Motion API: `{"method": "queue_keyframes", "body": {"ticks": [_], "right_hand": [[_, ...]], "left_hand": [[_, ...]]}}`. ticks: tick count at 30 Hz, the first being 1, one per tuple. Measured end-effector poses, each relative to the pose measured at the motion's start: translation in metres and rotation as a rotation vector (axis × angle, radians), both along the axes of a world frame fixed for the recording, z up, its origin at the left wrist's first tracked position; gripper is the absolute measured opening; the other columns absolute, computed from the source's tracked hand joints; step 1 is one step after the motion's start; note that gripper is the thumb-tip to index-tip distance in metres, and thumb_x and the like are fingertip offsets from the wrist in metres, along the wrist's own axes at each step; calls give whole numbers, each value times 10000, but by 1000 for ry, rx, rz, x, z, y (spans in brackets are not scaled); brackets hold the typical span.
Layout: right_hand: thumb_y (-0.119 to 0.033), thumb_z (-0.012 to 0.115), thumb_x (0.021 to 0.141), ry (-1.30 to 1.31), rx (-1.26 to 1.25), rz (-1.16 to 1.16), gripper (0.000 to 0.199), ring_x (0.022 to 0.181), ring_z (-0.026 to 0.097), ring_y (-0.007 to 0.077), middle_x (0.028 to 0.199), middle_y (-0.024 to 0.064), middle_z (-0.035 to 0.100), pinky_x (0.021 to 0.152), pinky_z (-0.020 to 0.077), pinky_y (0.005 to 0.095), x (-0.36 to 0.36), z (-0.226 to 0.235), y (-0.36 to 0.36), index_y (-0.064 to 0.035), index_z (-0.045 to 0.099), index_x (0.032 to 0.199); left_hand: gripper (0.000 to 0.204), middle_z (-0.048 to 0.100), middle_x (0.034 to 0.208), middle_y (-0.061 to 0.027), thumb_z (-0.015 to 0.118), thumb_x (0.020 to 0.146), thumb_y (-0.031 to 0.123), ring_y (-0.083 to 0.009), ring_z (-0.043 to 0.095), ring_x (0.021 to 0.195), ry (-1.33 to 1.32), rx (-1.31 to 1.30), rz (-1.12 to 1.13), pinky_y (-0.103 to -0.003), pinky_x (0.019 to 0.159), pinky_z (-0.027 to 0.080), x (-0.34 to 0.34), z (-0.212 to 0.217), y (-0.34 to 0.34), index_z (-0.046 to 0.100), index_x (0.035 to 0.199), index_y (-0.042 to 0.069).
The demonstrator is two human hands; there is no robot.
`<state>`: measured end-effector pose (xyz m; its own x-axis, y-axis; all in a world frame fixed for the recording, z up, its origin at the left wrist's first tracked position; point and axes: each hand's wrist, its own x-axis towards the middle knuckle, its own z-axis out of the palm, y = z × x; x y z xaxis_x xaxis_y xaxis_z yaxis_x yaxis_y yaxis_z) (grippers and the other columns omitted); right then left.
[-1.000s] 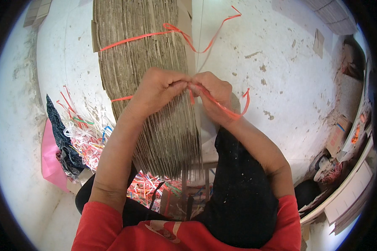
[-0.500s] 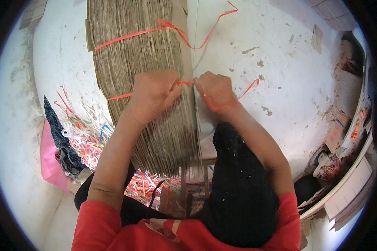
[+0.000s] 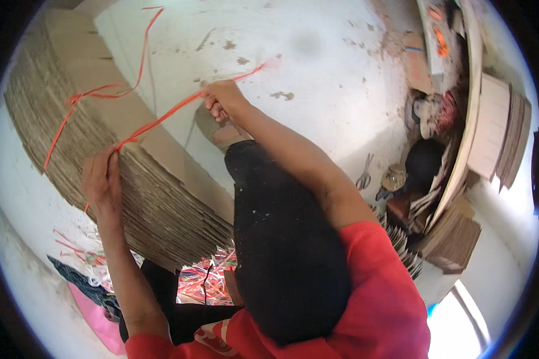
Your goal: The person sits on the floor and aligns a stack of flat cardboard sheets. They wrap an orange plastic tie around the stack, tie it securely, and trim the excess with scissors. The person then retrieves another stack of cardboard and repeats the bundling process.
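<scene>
A long bundle of flattened cardboard [image 3: 156,206] lies at the left, with its layered edges facing up. Red plastic twine [image 3: 164,116] crosses it near the middle and stretches taut between my hands. At the bundle, my left hand [image 3: 103,179] pinches the twine where it gathers. My right hand [image 3: 226,100] is closed around it farther right, over the floor, and a loose end sticks out beyond the fist. A second red tie [image 3: 61,133] circles the bundle farther away, knotted, with a long tail trailing.
Scissors [image 3: 365,172] lie on the white floor at the right. Stacked cardboard sheets [image 3: 452,236] and a curved board [image 3: 470,113] line the right side. Colourful plastic strips [image 3: 200,287] are heaped below the bundle. A pink sheet [image 3: 96,314] sits at lower left.
My view has swung right, so the bundle now appears farther left. My hands, close together before, have drawn wide apart, with a longer stretch of twine between them.
</scene>
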<state>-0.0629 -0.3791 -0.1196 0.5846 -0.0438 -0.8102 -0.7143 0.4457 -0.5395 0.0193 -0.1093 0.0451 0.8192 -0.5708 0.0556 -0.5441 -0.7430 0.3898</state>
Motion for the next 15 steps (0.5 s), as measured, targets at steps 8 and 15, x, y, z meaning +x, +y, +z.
{"method": "queue_keyframes", "body": {"ticks": [8, 15], "right_hand": [[-204, 593, 827, 159, -646, -347, 228, 503, 572, 141, 732, 73, 612, 422, 458, 264, -200, 35, -53, -18, 611, 957], [-178, 604, 775, 675, -1331, 25, 290, 902, 601, 330, 978, 170, 630, 775, 479, 418, -466, 22, -105, -98, 606, 1055]], "left_hand": [[766, 422, 1296, -299, 520, 873, 487, -377, 426, 1198, -390, 53, 755, -459, 1010, 321, 6, -35, 136, 306, 1351, -73], [837, 357, 1361, -234, 497, 870, 533, -310, 418, 1199, 482, -532, 871, -386, 994, 338, -30, -64, 147, 232, 1375, -79]]}}
